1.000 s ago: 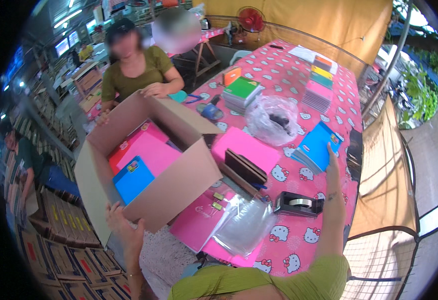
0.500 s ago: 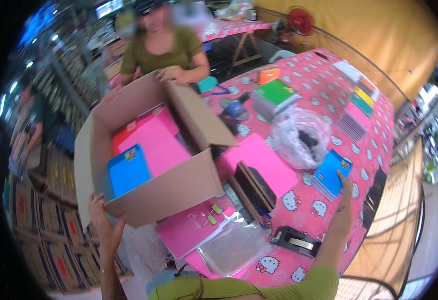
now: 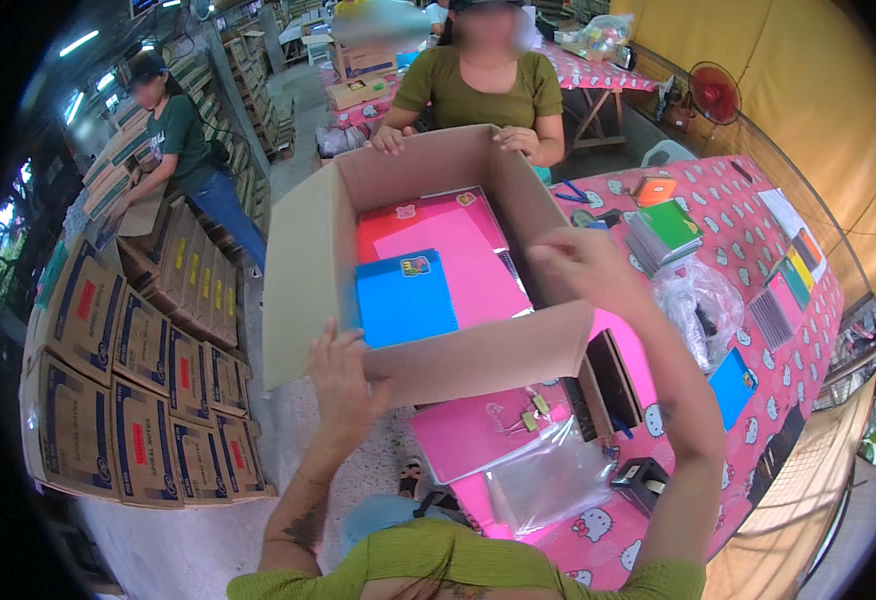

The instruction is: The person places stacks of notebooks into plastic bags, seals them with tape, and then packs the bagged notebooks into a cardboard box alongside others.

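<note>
Nearest the wearer, at the near wall of the box [image 3: 478, 365], the left hand [image 3: 343, 385] presses against the cardboard at its near left corner, fingers spread flat rather than pinching. Just right of that wall, on the pink table [image 3: 748, 250], lie a pink folder [image 3: 468, 435] with clips, a clear plastic bag [image 3: 548, 480] and a tape dispenser [image 3: 638, 475]. At the box's right wall the right hand [image 3: 583, 265] rests on the top edge; whether its fingers curl over the rim cannot be told, as the hand blurs there. Inside the box lie a blue notebook [image 3: 405, 297] and pink sheets [image 3: 458, 250] beneath it. Right of the box sit a green notebook stack [image 3: 668, 228] and a crumpled bag [image 3: 698, 305]. Beyond the box's far wall, another person's hands [image 3: 513, 138] rest on its rim. Left of the box, stacked cartons [image 3: 128, 370] line the floor.
</note>
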`<state>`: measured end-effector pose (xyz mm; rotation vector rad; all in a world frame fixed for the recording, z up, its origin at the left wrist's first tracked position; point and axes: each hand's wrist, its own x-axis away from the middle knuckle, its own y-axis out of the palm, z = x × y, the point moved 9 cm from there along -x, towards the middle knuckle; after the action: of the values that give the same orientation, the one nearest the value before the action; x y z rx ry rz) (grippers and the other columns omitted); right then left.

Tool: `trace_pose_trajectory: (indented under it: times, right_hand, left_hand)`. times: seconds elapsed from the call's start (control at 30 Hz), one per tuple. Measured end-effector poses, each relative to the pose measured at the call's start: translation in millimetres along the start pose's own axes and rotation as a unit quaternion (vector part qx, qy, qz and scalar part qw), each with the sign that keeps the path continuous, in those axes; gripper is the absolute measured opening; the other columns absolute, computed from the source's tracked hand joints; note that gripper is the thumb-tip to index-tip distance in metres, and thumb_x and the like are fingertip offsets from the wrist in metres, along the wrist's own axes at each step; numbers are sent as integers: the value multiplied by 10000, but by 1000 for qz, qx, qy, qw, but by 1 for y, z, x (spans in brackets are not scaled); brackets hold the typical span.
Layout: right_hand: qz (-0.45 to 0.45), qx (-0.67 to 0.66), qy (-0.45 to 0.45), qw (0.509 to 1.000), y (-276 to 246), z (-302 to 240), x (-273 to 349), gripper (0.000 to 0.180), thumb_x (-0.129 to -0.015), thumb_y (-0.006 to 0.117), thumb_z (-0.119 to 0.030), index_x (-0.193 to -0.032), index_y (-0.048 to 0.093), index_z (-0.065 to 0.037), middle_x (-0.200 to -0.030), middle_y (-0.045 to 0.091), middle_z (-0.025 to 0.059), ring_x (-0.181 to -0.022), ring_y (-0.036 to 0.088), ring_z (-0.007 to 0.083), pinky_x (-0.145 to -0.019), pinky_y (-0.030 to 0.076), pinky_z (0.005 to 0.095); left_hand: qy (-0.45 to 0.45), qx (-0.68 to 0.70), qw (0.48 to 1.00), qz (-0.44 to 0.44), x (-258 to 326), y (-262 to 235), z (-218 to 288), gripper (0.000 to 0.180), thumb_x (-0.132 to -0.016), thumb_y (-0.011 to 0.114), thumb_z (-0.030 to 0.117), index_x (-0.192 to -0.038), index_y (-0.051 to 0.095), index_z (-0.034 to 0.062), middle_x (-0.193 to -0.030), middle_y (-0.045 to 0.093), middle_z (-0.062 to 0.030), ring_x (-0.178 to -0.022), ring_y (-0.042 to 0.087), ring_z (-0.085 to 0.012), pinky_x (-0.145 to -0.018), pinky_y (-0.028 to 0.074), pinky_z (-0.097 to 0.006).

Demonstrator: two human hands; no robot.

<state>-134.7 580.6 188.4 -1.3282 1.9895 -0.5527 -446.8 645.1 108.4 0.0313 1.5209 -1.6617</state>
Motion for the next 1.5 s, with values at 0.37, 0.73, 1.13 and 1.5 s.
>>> trace_pose_trajectory:
  times: [0.37,0.73,1.13,1.5]
  right_hand:
    - [-290,-31,222,931,218,105,-95,325,-781,821,-279,-813,691,17,-704,683,129,-592,665,196,-636,583,361]
    - [-65,-201,224,951,107,48,-98,396,-824,664,-30,-1194,528,-65,-1064,564,72,-868,606,197,-696,545,369]
    - [541,-246,77,801,-323,130,282,339,-960,594,-100,-1270,484,-21,-1121,641,138,-975,656,230,-847,578,396]
    - [587,-374,277,662,-286,418,518,279,-936,616,-114,-1196,557,-30,-1011,666,122,-887,671,228,-719,589,404]
  left_hand:
    - [13,39,999,-8,12,7,-14,575,-712,743,227,-1224,513,98,-1368,476,-108,-1415,286,-398,-1088,220,-582]
    - [33,43,999,-5,12,12,-16,558,-731,736,276,-1227,536,117,-1380,478,-77,-1407,309,-360,-1091,249,-533]
    - [38,40,998,-39,-2,0,-5,574,-706,778,256,-1165,504,46,-1350,469,-181,-1383,304,-440,-1099,231,-593]
    - [-62,-27,997,-32,-2,-1,12,591,-647,763,23,-1154,459,33,-1391,423,-183,-1417,268,-413,-1125,224,-539]
